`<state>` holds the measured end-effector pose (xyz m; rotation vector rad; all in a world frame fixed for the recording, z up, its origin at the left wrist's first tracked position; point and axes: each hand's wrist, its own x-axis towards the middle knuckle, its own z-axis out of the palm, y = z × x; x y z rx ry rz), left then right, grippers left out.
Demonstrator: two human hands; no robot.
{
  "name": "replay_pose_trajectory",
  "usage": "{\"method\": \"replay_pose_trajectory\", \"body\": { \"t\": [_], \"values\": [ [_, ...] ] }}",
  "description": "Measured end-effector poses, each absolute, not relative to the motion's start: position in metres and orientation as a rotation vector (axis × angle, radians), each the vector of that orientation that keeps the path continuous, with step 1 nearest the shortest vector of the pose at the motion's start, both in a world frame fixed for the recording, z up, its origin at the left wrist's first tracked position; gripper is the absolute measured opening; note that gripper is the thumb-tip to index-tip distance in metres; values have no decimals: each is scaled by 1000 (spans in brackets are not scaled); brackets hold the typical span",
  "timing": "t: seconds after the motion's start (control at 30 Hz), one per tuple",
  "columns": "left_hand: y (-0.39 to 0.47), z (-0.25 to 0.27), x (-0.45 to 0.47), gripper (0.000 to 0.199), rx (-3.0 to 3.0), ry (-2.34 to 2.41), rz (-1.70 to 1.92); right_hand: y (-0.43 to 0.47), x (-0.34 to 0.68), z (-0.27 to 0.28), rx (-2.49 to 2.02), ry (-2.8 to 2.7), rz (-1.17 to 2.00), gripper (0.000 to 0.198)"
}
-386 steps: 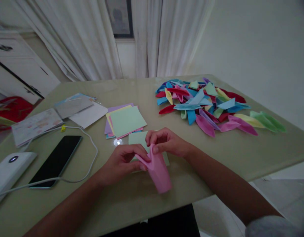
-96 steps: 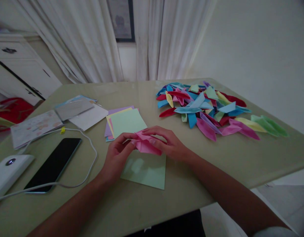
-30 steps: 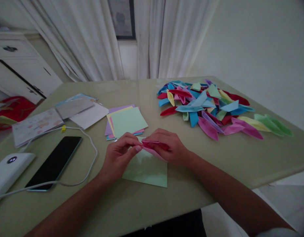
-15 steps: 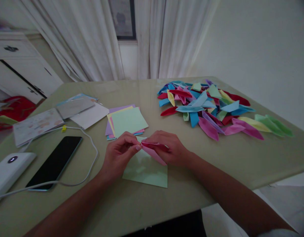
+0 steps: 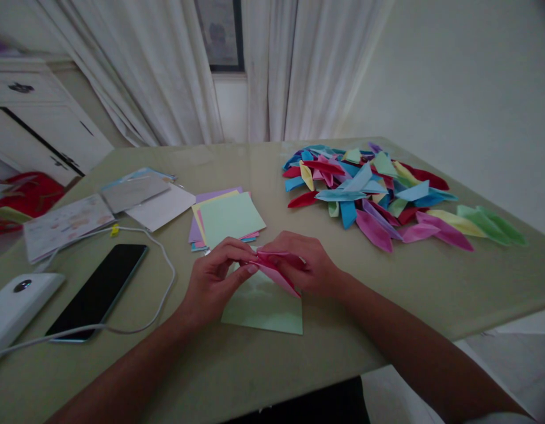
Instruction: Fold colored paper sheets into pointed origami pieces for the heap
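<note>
A pink folded paper [image 5: 278, 275] is held between both hands, just above a light green paper sheet [image 5: 266, 312] on the table. My left hand [image 5: 219, 274] pinches its left tip between thumb and fingers. Around its right part my right hand [image 5: 310, 265] is closed, the thumb pressed inside the fold. The paper's sides stand a little apart at the right, showing a deeper pink inside. Part of the paper is hidden by my fingers. Beyond the hands lies a stack of coloured paper squares [image 5: 230, 217] with light green on top.
Folded paper pieces [image 5: 356, 188] in many colours are heaped at the back right. On the left lie a black phone [image 5: 99, 288], a white power bank [image 5: 22, 306], a white cable [image 5: 166, 259] and flat packets [image 5: 69, 224]. The table's edge [image 5: 488, 324] runs along the right.
The pink paper has shifted slightly right, and its sides are spread wider near my right thumb. The green sheet beneath has moved a touch to the right.
</note>
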<state>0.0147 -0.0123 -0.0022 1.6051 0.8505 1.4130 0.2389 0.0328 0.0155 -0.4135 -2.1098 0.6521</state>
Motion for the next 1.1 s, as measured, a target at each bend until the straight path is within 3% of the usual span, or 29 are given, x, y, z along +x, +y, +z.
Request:
{"method": "replay_pose_trajectory", "body": {
  "t": [1.1],
  "values": [
    [-17,-3,18,9,1416,876,1358,31,238,16,-311,-2177,674,41]
  ]
}}
